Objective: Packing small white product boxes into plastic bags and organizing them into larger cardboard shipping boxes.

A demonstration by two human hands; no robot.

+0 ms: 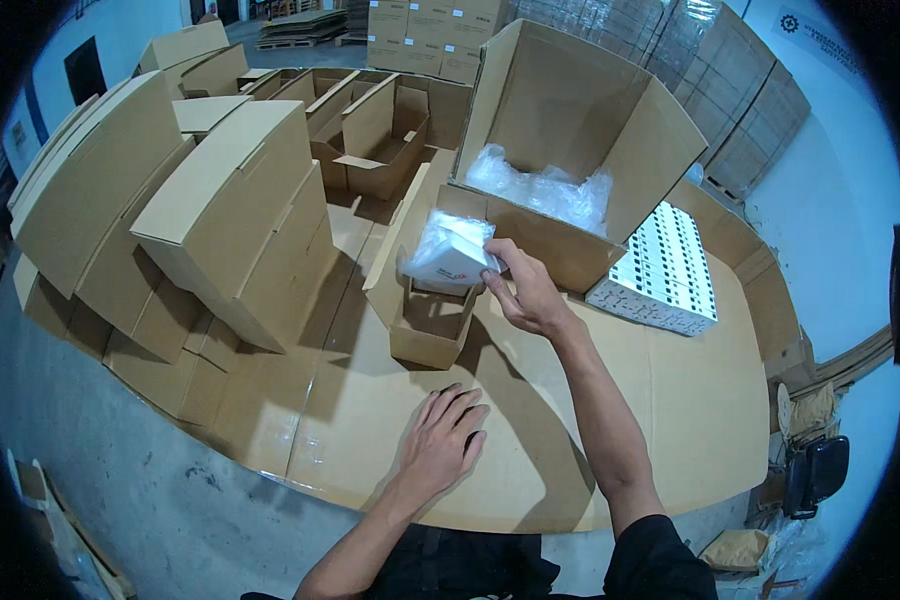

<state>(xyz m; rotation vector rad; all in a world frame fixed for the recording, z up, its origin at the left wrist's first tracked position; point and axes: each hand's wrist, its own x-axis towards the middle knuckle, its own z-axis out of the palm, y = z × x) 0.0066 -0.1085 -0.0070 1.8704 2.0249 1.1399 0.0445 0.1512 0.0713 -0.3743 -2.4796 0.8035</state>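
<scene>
Pinched by its right edge, a small white package [452, 262] is in my right hand [526, 292]. It sits over the mouth of a small open cardboard box [428, 345], whose tall flap stands up on the left. Clear plastic wrap [460, 228] shows just behind the package, toward the back of that box. My left hand [444, 436] lies flat on the cardboard-covered table [370, 450], fingers spread, near the front of the small box and holding nothing.
Behind the small box stands a large open carton [540, 238] with bubble wrap [542, 186] inside. To its right lies a block of white patterned boxes [660, 272]. Several folded cardboard boxes [240, 210] stand at the left, and more open boxes [385, 140] at the back.
</scene>
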